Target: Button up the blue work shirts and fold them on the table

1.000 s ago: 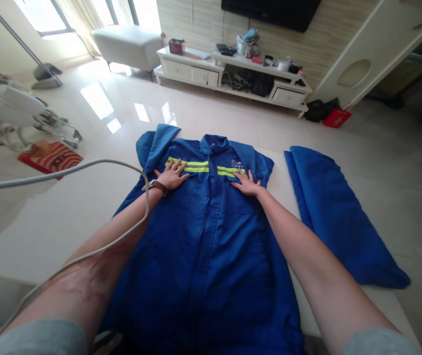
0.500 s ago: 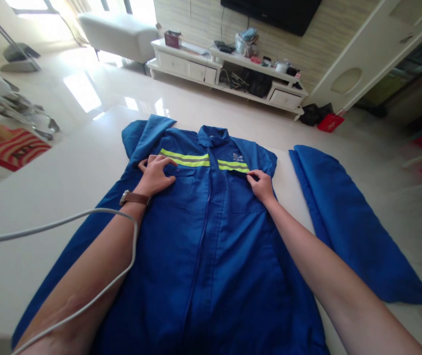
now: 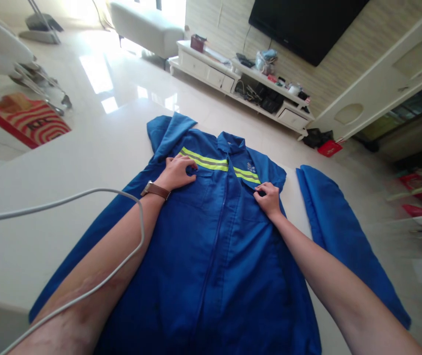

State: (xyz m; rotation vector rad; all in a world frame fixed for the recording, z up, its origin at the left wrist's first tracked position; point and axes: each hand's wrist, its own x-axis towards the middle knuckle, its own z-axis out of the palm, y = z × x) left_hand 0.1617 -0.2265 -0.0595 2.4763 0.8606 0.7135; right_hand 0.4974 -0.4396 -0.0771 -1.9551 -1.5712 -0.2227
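A blue work jacket [image 3: 196, 231] lies front up on the white table, collar [image 3: 231, 143] at the far end. Yellow-green and grey reflective stripes [image 3: 207, 160] cross its chest, and a small pale logo sits near the right-hand stripe. My left hand [image 3: 177, 172] rests on the chest at the left-hand stripe, fingers bent and thumb apart, by a pocket flap. At the other chest pocket, my right hand [image 3: 269, 198] pinches the outer part of the jacket's flap, just under the stripe. A brown-strapped watch [image 3: 155, 190] circles my left wrist.
A folded blue garment [image 3: 338, 222] lies on the table's right side. A white cable [image 3: 66, 198] loops over my left forearm. Beyond the table [image 3: 85, 158] are a red paper bag [image 3: 29, 121], a white TV cabinet [image 3: 203, 69] and a grey bench [image 3: 144, 27].
My view has turned, so the jacket sits further right and more tilted. Both hands stay at the chest pockets, with little change in their hold.
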